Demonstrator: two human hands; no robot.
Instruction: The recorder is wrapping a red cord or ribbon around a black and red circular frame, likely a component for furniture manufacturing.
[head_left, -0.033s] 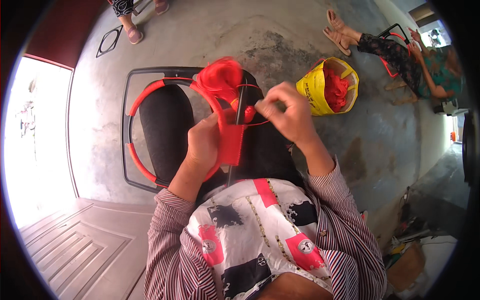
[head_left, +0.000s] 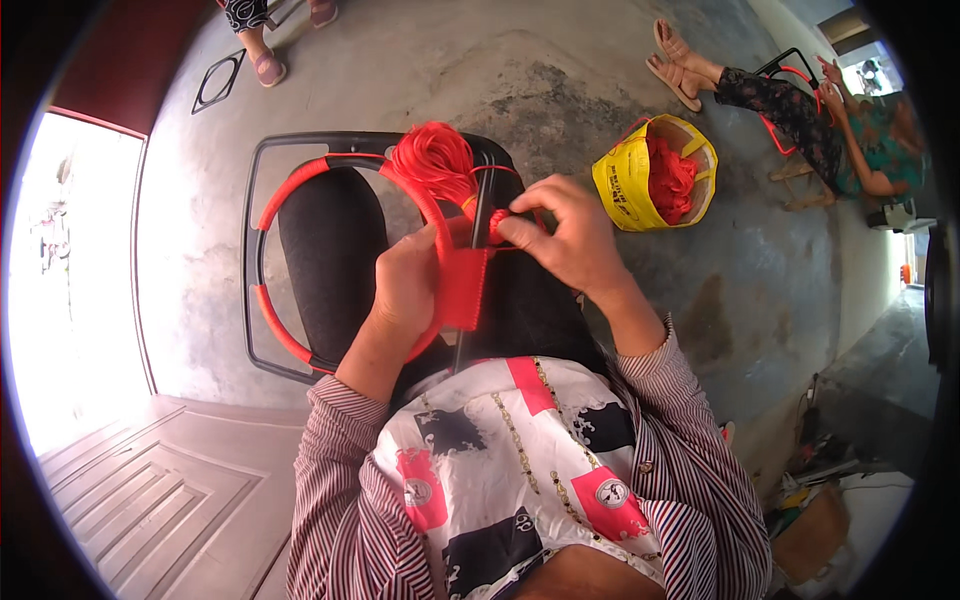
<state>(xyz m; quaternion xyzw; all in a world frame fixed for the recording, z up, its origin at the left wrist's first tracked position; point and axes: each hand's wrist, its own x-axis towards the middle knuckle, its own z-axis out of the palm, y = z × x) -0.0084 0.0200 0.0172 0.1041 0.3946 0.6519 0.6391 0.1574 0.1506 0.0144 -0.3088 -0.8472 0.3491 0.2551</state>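
The person sits with a black frame (head_left: 262, 250) across the lap, its ring partly wrapped in red cord (head_left: 436, 162). The left hand (head_left: 408, 283) grips the ring beside the woven red strip (head_left: 465, 288). The right hand (head_left: 562, 235) pinches the cord against a black bar (head_left: 482, 215). A yellow bag (head_left: 625, 185) of red cord stands on the floor nearby.

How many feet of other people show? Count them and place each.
3: one sandalled foot at top left, two sandalled feet at top right near the yellow bag. Another at the top edge is cut off, unclear.
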